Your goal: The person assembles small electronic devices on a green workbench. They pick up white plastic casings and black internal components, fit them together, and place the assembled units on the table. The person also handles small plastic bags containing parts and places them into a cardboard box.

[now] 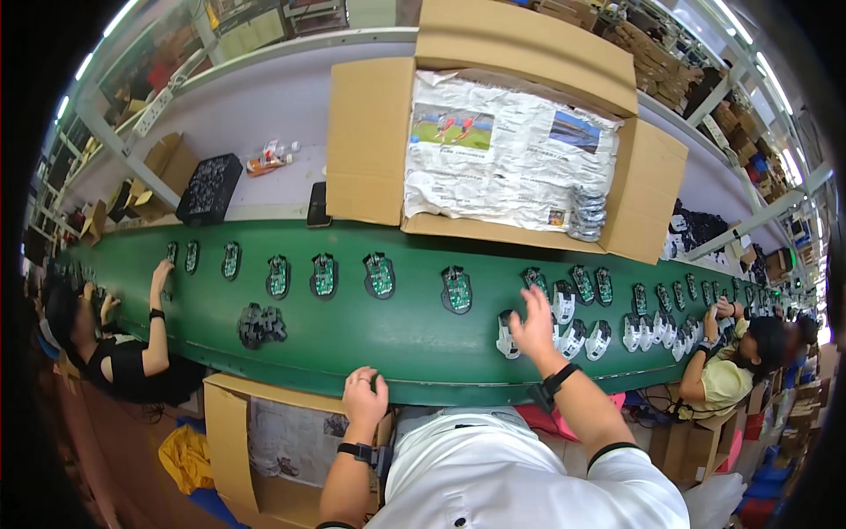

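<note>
My left hand (pixel 364 398) is at the near edge of the green conveyor belt (pixel 414 348). Its fingers are curled around a small dark piece that I cannot make out. Farther right, my right hand (pixel 534 323) reaches over the belt with its fingers apart. Just beyond its fingertips is a computer mouse base with a green circuit board (pixel 535 279). White-and-black mouse shells (pixel 508 335) lie close around this hand, some partly hidden by it. Another mouse base with a bare board (pixel 456 289) sits to its left.
Several more mouse bases (pixel 379 275) run along the belt. A pile of black parts (pixel 262 325) lies at left. Beyond the belt stand an open carton (pixel 366 141), a black phone (pixel 319 205) and a black crate (pixel 209 189). Co-workers (pixel 132 353) sit at both sides; another carton (pixel 227 441) stands below.
</note>
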The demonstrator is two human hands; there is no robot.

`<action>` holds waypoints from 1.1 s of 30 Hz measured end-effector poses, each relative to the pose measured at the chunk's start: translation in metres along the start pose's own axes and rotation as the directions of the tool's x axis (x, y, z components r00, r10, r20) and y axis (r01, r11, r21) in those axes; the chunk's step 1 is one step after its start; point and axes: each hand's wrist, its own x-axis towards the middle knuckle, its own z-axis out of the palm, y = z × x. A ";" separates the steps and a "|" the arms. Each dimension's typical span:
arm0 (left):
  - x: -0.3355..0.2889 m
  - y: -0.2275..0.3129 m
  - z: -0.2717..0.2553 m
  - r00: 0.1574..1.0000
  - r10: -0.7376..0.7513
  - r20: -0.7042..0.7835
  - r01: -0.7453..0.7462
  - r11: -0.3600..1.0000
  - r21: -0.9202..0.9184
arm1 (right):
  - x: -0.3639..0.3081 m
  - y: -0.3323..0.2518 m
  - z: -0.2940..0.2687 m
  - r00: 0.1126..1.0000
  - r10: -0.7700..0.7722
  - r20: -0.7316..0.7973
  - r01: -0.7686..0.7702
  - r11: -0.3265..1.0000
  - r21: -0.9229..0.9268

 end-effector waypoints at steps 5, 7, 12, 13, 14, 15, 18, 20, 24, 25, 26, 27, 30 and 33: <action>0.005 -0.011 -0.013 0.999 0.034 0.036 -0.031 0.997 -0.074 | 0.137 0.037 -0.077 0.941 -0.055 -0.334 -0.024 0.973 -0.228; 0.000 -0.011 -0.016 0.998 0.047 0.049 -0.041 0.993 -0.111 | 0.181 0.054 -0.099 0.948 0.133 -0.287 -0.195 0.960 -0.199; -0.022 -0.001 -0.022 0.983 -0.125 0.131 0.148 0.972 -0.181 | 0.217 0.080 -0.102 0.903 0.426 -0.058 -0.426 0.872 -0.241; -0.030 -0.004 -0.023 0.979 -0.147 0.142 0.173 0.967 -0.189 | 0.214 0.080 -0.093 0.906 0.417 -0.067 -0.419 0.864 -0.280; -0.035 -0.004 -0.021 0.974 -0.162 0.156 0.192 0.960 -0.204 | 0.210 0.088 -0.086 0.915 0.391 -0.100 -0.403 0.875 -0.268; -0.040 -0.003 -0.024 0.981 -0.121 0.152 0.143 0.979 -0.145 | 0.208 0.092 -0.080 0.913 0.399 -0.090 -0.408 0.874 -0.262; -0.038 0.024 -0.037 0.980 -0.102 0.170 0.114 0.992 -0.062 | 0.212 0.100 -0.065 0.912 0.402 -0.081 -0.409 0.877 -0.252; -0.045 0.040 -0.046 0.939 -0.284 0.194 0.306 0.947 -0.094 | 0.211 0.105 -0.055 0.921 0.380 -0.083 -0.388 0.891 -0.234; -0.031 0.031 -0.037 0.951 -0.167 0.261 0.161 0.986 0.047 | 0.213 0.119 -0.056 0.986 0.044 -0.160 -0.086 0.960 -0.265; -0.021 0.047 -0.044 0.944 -0.169 0.284 0.153 0.985 0.077 | 0.211 0.120 -0.058 0.981 -0.004 -0.193 -0.053 0.957 -0.286; -0.019 0.043 -0.037 0.950 -0.108 0.294 0.093 0.993 0.067 | 0.205 0.124 -0.066 0.974 -0.042 -0.223 -0.031 0.949 -0.315; -0.028 0.039 -0.040 0.940 -0.170 0.295 0.145 0.984 0.107 | 0.202 0.099 -0.067 0.972 0.055 -0.229 -0.110 0.965 -0.238; -0.025 0.050 -0.035 0.947 -0.115 0.299 0.112 0.993 0.030 | 0.215 0.171 -0.078 0.956 0.026 -0.292 -0.050 0.996 -0.075; -0.036 0.059 -0.043 0.924 -0.240 0.298 0.244 0.969 0.023 | 0.215 0.152 -0.073 0.934 0.056 -0.352 -0.075 0.996 -0.041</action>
